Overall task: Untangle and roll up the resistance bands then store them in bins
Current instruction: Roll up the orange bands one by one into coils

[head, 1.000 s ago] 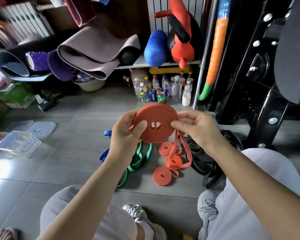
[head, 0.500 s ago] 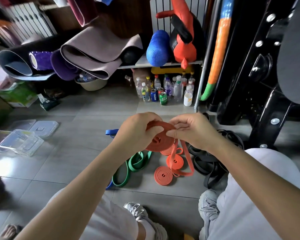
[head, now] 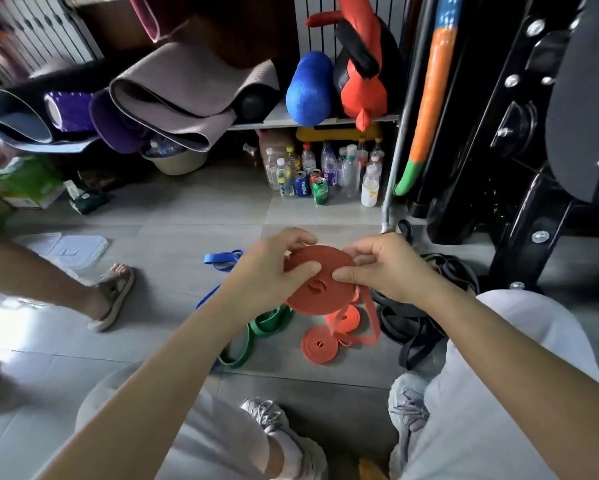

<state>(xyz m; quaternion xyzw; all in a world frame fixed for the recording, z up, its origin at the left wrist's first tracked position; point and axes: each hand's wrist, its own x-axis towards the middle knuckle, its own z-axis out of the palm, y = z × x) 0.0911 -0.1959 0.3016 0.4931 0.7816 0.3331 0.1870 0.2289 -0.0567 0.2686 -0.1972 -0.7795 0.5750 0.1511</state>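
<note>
Head view: we look down at a person crouched on a grey tile floor, with both hands raised in front of the knees. Between them is a flat orange coil, a resistance band wound into a disc.

The left hand grips the coil's left side, thumb pressed on its face and fingers curled behind. We judge this keeps the turns from springing apart. The right hand pinches the coil's right rim, where a loose tail hangs toward the floor. We take it that this hand feeds the last length onto the disc.

Below the hands, two orange rolls lie on the floor just beside each other. A green band and a blue band lie to their left and a heap of black bands to their right, none of them rolled.

A clear lid sits well apart toward the floor's left edge; we cannot make out a bin there. Another person's sandalled foot stands near it. We judge this roll nearly done and storing not yet begun.
</note>
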